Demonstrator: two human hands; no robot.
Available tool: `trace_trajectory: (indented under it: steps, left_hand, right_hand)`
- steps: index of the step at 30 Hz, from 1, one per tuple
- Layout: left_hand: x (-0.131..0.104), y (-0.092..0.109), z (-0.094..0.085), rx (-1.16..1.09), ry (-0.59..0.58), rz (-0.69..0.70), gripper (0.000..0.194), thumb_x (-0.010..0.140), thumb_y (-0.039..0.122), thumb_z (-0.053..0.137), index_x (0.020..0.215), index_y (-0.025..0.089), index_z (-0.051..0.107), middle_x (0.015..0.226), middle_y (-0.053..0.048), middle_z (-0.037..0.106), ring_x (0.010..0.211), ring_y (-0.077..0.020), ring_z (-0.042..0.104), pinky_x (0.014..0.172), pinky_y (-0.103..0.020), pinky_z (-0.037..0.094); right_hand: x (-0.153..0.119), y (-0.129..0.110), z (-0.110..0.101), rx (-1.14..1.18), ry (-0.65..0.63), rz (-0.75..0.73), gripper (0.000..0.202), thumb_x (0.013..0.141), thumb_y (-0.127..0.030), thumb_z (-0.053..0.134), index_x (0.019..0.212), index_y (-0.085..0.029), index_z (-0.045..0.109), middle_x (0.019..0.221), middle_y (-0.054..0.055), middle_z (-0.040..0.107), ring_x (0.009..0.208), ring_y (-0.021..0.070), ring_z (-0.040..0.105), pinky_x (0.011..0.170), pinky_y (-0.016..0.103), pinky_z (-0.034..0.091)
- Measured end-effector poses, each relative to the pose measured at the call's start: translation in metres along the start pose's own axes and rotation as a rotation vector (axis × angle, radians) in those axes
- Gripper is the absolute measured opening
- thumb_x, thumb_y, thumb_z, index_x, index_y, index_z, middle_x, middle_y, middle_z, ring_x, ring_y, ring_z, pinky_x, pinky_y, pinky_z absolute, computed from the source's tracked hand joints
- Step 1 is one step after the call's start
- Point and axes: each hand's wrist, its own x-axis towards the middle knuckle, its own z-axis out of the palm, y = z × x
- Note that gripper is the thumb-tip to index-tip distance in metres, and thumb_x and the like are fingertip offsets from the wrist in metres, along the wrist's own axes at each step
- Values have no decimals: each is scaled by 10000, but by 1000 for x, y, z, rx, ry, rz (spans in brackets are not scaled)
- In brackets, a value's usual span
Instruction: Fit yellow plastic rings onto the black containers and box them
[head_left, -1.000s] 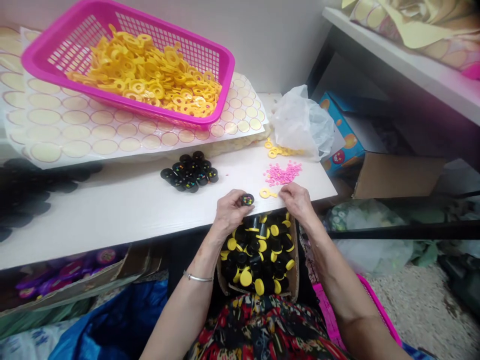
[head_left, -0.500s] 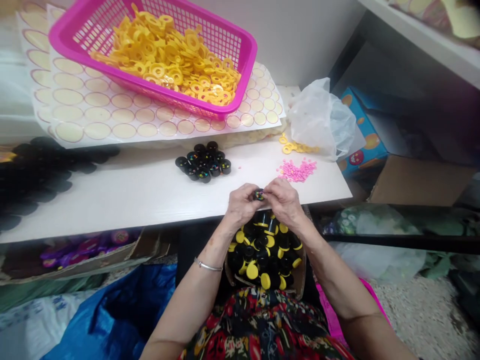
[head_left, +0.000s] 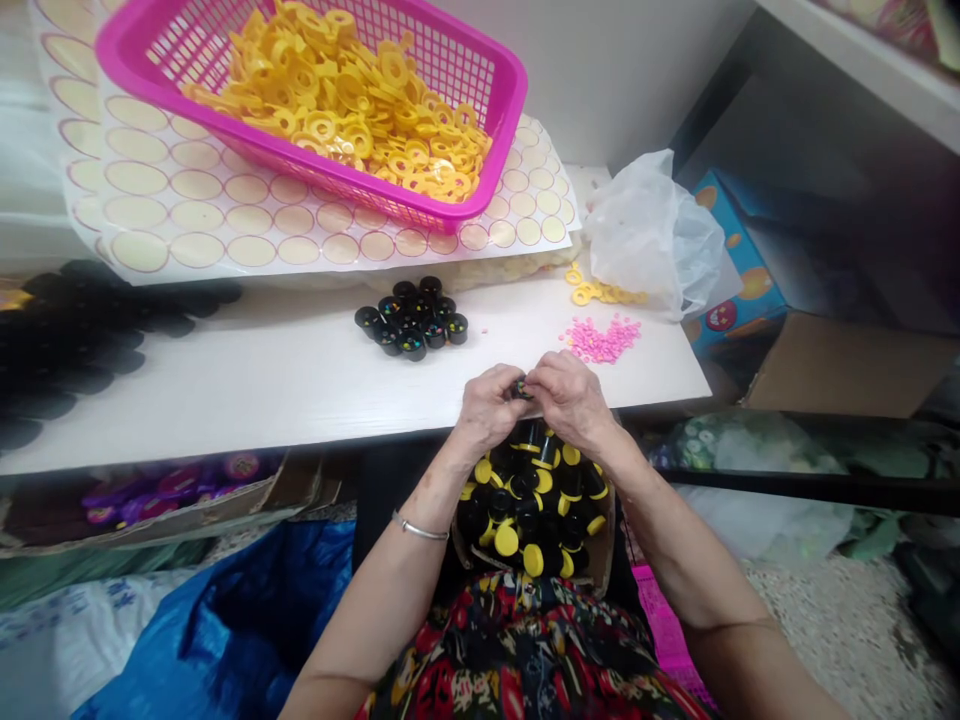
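A small black round container (head_left: pixel 519 388) with coloured bits showing on its face is gripped by my left hand (head_left: pixel 488 402). My right hand (head_left: pixel 568 396) is pinched against its top; whatever is between those fingertips is hidden. Below both hands, a box on my lap holds many black containers with yellow caps (head_left: pixel 506 540). Ahead on the white table, to the left, stands a cluster of black containers (head_left: pixel 412 318) with coloured bits inside. To the right lies a pile of pink beads (head_left: pixel 602 340).
A pink basket (head_left: pixel 480 205) of yellow ring pieces rests on printed sticker sheets (head_left: pixel 251 250). Beside it are a clear plastic bag (head_left: pixel 652 235) and loose yellow pieces (head_left: pixel 604 293). Dark containers (head_left: pixel 67 350) crowd the table's left end. A cardboard box (head_left: pixel 847 365) stands right.
The camera view has shifted slightly. Fingers of both hands have closed in further over the black container, covering more of its face.
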Motion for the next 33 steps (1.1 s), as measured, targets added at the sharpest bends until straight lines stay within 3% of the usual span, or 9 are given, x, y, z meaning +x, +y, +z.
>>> trace_trajectory:
  steps: [8, 15, 20, 23, 27, 30, 33]
  left_hand:
    - [2, 2, 0, 1, 7, 10, 182, 618, 97, 607, 783, 174, 614, 677, 29, 499, 611, -95, 435, 575, -226, 372]
    - [0, 2, 0, -22, 0, 32, 63, 656, 125, 593, 700, 170, 596, 700, 12, 552, 664, -117, 492, 627, -245, 397]
    - [0, 0, 2, -43, 8, 35, 91, 648, 116, 597, 717, 173, 608, 690, 20, 545, 655, -112, 496, 619, -238, 398]
    - [0, -3, 2, -23, 2, 10, 196, 622, 107, 625, 801, 186, 635, 676, 32, 518, 609, -96, 458, 570, -223, 379]
    - [0, -5, 3, -14, 16, 15, 155, 641, 161, 661, 793, 183, 644, 676, 28, 523, 596, -90, 446, 556, -220, 373]
    - [-1, -4, 3, -1, 14, -7, 156, 633, 210, 695, 776, 179, 641, 675, 25, 526, 592, -89, 451, 543, -217, 371]
    - [0, -3, 3, -21, 16, -42, 193, 602, 209, 718, 777, 176, 642, 690, 25, 538, 581, -83, 455, 530, -210, 371]
  right_hand:
    - [1, -2, -1, -125, -71, 8, 226, 851, -178, 461, 719, -164, 643, 727, 52, 555, 727, 179, 432, 669, 298, 337]
    - [10, -25, -6, -370, -209, -49, 204, 790, -76, 456, 802, -118, 655, 744, 105, 567, 760, 222, 432, 641, 339, 304]
    - [13, -20, -5, -245, -234, 5, 169, 771, -82, 504, 767, -128, 666, 729, 83, 566, 723, 190, 476, 625, 312, 339]
    - [6, -4, -3, 111, -143, 114, 154, 771, -126, 535, 689, -169, 659, 681, 23, 544, 644, 134, 497, 590, 261, 371]
    - [-6, 8, 1, 533, 77, 146, 99, 765, -174, 569, 745, -189, 664, 687, 2, 560, 684, 129, 543, 634, 252, 421]
    - [-13, 12, 2, 576, 219, 187, 64, 747, -191, 587, 744, -191, 650, 697, 3, 570, 686, 136, 541, 645, 267, 428]
    - [-21, 22, 5, 459, 406, 311, 77, 757, -191, 552, 738, -190, 626, 714, 9, 565, 702, 148, 536, 669, 285, 432]
